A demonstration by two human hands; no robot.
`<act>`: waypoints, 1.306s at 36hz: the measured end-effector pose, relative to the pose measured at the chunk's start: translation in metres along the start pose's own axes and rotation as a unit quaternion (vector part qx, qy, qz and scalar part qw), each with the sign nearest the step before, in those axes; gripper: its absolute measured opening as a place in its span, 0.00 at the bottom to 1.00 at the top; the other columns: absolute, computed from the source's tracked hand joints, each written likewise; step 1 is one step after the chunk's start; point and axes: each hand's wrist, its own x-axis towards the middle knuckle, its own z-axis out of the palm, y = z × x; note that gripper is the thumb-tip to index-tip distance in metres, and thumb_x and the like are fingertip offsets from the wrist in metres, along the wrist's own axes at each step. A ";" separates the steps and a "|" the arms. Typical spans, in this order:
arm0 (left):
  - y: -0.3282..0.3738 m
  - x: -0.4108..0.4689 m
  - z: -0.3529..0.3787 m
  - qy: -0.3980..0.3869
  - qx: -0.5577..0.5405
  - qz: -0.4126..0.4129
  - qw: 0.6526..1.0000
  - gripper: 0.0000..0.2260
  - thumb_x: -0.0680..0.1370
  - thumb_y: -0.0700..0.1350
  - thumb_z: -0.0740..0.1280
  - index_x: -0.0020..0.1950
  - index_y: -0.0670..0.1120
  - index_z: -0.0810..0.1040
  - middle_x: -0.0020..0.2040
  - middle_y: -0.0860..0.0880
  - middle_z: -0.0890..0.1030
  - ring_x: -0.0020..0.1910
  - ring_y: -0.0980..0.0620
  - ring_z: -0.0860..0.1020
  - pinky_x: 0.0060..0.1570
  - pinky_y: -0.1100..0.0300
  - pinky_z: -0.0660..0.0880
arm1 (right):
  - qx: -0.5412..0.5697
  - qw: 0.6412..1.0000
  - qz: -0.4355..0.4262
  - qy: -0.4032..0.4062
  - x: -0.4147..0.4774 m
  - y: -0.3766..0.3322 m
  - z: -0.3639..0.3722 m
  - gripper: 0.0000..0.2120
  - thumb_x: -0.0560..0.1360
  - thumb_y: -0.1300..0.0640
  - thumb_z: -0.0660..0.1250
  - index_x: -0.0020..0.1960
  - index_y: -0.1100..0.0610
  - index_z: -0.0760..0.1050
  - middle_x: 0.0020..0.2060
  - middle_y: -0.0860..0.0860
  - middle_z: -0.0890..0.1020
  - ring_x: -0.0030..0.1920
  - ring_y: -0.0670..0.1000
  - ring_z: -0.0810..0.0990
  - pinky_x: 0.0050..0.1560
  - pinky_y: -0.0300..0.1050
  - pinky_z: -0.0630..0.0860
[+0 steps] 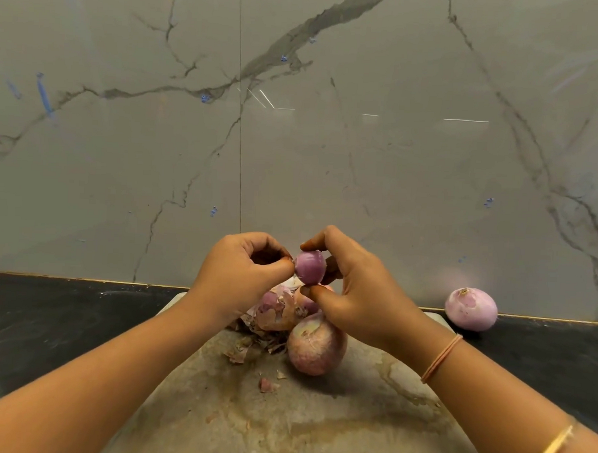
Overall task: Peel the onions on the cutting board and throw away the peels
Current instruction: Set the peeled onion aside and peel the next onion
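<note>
One small onion (309, 266), peeled glossy purple, is pinched between the left hand (240, 275) and right hand (353, 290).

Single head view: looks forward, slightly down, close over cutting board (316, 432), facing marble wall (362, 160).

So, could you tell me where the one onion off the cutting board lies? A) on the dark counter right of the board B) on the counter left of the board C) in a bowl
A: the onion sits on the dark counter, right of the cutting board.
</note>
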 end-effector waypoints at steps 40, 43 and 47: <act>-0.017 0.009 -0.012 0.016 0.142 0.066 0.988 0.15 0.73 0.34 0.68 0.39 0.55 0.80 0.42 0.58 0.81 0.42 0.60 0.79 0.41 0.71 0.72 | -0.053 0.928 0.260 0.260 -0.041 0.088 -0.124 0.14 0.74 0.65 0.69 0.59 0.60 0.73 0.50 0.53 0.77 0.51 0.53 0.76 0.50 0.46 0.73; -0.018 0.009 -0.011 0.011 0.149 0.060 0.987 0.15 0.73 0.33 0.68 0.38 0.54 0.80 0.41 0.57 0.82 0.42 0.59 0.79 0.41 0.69 0.72 | -0.151 0.899 0.351 0.215 -0.049 0.103 -0.136 0.13 0.75 0.62 0.67 0.59 0.62 0.74 0.49 0.56 0.77 0.50 0.57 0.75 0.51 0.51 0.73; -0.019 0.009 -0.010 0.014 0.147 0.050 0.988 0.15 0.74 0.34 0.68 0.38 0.54 0.80 0.40 0.57 0.82 0.43 0.58 0.79 0.41 0.67 0.73 | -0.225 0.861 0.437 0.133 -0.056 0.111 -0.142 0.12 0.74 0.65 0.64 0.56 0.70 0.76 0.50 0.66 0.80 0.49 0.64 0.77 0.51 0.57 0.76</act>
